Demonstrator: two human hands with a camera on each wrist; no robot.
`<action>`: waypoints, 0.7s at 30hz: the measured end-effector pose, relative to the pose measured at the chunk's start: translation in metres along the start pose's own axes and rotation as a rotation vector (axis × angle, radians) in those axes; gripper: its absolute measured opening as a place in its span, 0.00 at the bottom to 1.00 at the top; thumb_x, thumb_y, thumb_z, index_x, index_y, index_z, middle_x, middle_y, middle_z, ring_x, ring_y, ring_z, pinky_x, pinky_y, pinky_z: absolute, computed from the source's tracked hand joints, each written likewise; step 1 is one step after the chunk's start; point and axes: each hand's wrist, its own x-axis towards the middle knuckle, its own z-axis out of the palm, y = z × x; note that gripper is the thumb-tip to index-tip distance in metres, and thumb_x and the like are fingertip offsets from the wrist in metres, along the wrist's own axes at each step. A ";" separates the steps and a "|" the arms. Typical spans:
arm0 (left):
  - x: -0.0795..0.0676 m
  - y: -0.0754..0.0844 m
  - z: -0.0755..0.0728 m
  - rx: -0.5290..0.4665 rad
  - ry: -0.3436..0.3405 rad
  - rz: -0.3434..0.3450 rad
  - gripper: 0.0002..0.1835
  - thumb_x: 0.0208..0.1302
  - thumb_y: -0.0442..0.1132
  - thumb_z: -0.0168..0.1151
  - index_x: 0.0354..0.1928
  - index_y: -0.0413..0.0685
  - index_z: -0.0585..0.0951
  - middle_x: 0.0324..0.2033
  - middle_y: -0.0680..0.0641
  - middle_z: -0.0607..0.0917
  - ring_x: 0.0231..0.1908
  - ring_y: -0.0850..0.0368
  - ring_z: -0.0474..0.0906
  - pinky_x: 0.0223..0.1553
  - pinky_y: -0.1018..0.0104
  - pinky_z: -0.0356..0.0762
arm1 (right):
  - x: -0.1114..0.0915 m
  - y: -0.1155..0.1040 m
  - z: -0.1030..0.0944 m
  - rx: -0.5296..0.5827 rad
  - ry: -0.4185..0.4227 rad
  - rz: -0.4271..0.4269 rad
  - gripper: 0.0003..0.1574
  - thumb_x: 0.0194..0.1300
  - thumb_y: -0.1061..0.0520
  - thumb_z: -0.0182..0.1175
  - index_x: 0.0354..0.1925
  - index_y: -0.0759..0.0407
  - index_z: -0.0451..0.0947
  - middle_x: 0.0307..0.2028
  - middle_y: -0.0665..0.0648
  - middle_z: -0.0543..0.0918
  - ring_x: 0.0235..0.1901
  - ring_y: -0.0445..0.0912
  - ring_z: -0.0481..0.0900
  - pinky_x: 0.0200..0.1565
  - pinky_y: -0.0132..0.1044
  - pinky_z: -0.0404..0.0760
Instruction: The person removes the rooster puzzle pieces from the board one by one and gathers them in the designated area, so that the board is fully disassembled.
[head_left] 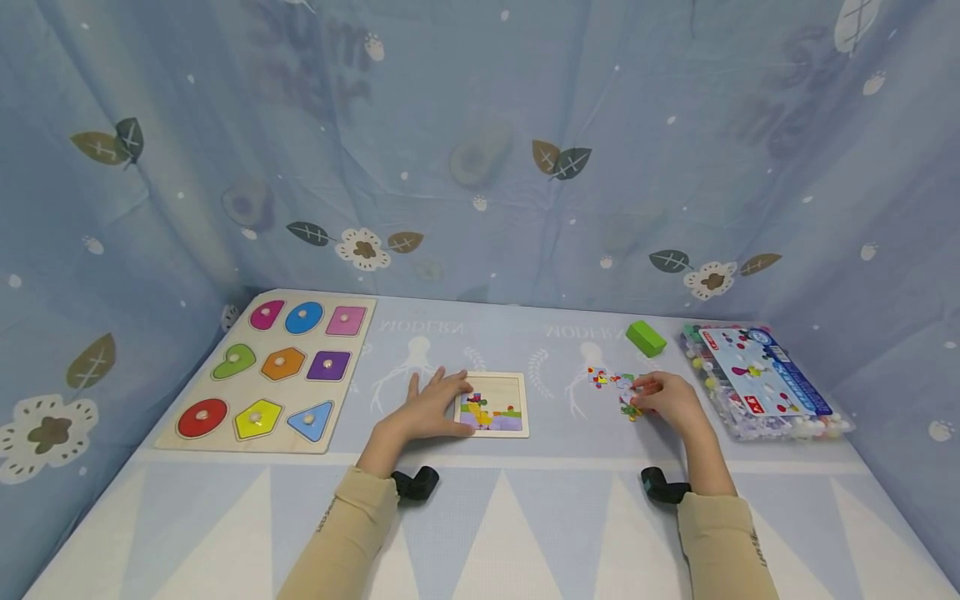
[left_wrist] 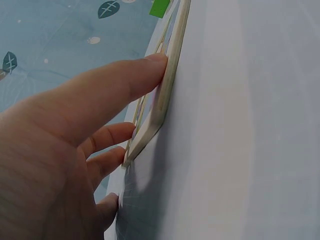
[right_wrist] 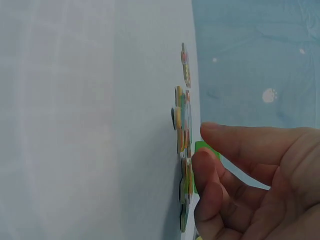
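My left hand (head_left: 429,410) rests at the left side of a small wooden jigsaw tray (head_left: 526,417), which is partly filled with a picture. In the left wrist view the thumb (left_wrist: 120,77) touches the tray's edge, and the other fingers are spread at its side. Over a group of loose jigsaw pieces (head_left: 598,377) to the right hovers my right hand (head_left: 670,400), fingers bent. The right wrist view shows its thumb and index finger apart with nothing visible between them, close beside the pieces (right_wrist: 186,120). Part of the group is hidden under the hand.
A wooden shape board (head_left: 337,343) with colored knobbed shapes lies at the left. Behind the loose pieces is a green block (head_left: 646,338). A clear box of beads (head_left: 765,371) with a printed label stands at the right. A patterned curtain (head_left: 480,217) closes the back.
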 end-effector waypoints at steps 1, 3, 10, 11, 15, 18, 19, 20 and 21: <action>0.000 0.000 0.000 -0.001 0.001 0.000 0.35 0.48 0.55 0.67 0.58 0.49 0.72 0.69 0.47 0.58 0.70 0.42 0.39 0.63 0.38 0.22 | 0.000 0.000 0.000 -0.004 0.004 0.001 0.20 0.58 0.62 0.61 0.49 0.70 0.74 0.32 0.58 0.76 0.28 0.45 0.72 0.29 0.34 0.72; 0.000 0.000 0.000 0.002 0.002 0.001 0.35 0.48 0.55 0.67 0.59 0.49 0.72 0.69 0.47 0.58 0.70 0.42 0.40 0.63 0.37 0.23 | 0.000 -0.001 0.000 -0.010 0.015 0.011 0.20 0.58 0.62 0.61 0.49 0.69 0.74 0.33 0.59 0.76 0.29 0.46 0.72 0.29 0.34 0.72; 0.000 -0.001 0.000 0.037 -0.007 -0.005 0.43 0.48 0.57 0.66 0.66 0.46 0.65 0.70 0.45 0.55 0.70 0.40 0.38 0.62 0.35 0.24 | -0.001 -0.006 0.001 0.030 0.049 -0.003 0.20 0.61 0.59 0.59 0.50 0.69 0.73 0.36 0.62 0.78 0.28 0.47 0.75 0.30 0.36 0.74; 0.000 -0.001 0.000 0.051 -0.005 -0.014 0.44 0.48 0.57 0.66 0.66 0.47 0.64 0.70 0.45 0.54 0.70 0.39 0.38 0.62 0.35 0.24 | -0.001 -0.006 0.001 0.040 0.053 -0.009 0.20 0.61 0.60 0.59 0.50 0.69 0.73 0.36 0.62 0.78 0.28 0.46 0.75 0.29 0.36 0.74; -0.001 0.000 -0.001 0.092 0.016 -0.063 0.48 0.47 0.61 0.65 0.68 0.49 0.61 0.71 0.41 0.51 0.69 0.37 0.36 0.59 0.31 0.23 | -0.001 -0.009 0.003 0.056 0.066 -0.030 0.19 0.61 0.61 0.58 0.50 0.69 0.73 0.35 0.61 0.78 0.25 0.44 0.74 0.28 0.36 0.74; -0.001 -0.001 -0.002 0.111 0.028 -0.102 0.48 0.49 0.64 0.62 0.69 0.50 0.59 0.71 0.40 0.50 0.69 0.36 0.34 0.58 0.30 0.21 | 0.001 -0.011 0.006 0.059 0.064 -0.042 0.18 0.61 0.60 0.58 0.49 0.69 0.74 0.34 0.61 0.77 0.25 0.44 0.75 0.27 0.36 0.74; -0.002 -0.001 -0.002 0.118 0.030 -0.115 0.48 0.49 0.65 0.61 0.69 0.51 0.59 0.71 0.39 0.49 0.69 0.36 0.33 0.57 0.30 0.21 | 0.001 -0.012 0.007 0.059 0.060 -0.047 0.18 0.62 0.60 0.58 0.49 0.68 0.74 0.34 0.61 0.77 0.26 0.44 0.75 0.27 0.37 0.73; -0.002 -0.001 -0.002 0.124 0.034 -0.125 0.48 0.49 0.65 0.61 0.69 0.51 0.59 0.70 0.39 0.49 0.69 0.36 0.33 0.57 0.29 0.21 | 0.002 -0.014 0.009 0.061 0.054 -0.054 0.18 0.62 0.60 0.57 0.49 0.68 0.74 0.35 0.62 0.78 0.26 0.45 0.75 0.27 0.37 0.73; -0.002 -0.001 -0.003 0.132 0.035 -0.136 0.48 0.49 0.65 0.60 0.70 0.51 0.59 0.70 0.38 0.49 0.69 0.36 0.33 0.57 0.29 0.21 | 0.003 -0.015 0.010 0.060 0.050 -0.060 0.18 0.62 0.60 0.57 0.49 0.68 0.74 0.36 0.62 0.78 0.26 0.46 0.76 0.27 0.37 0.73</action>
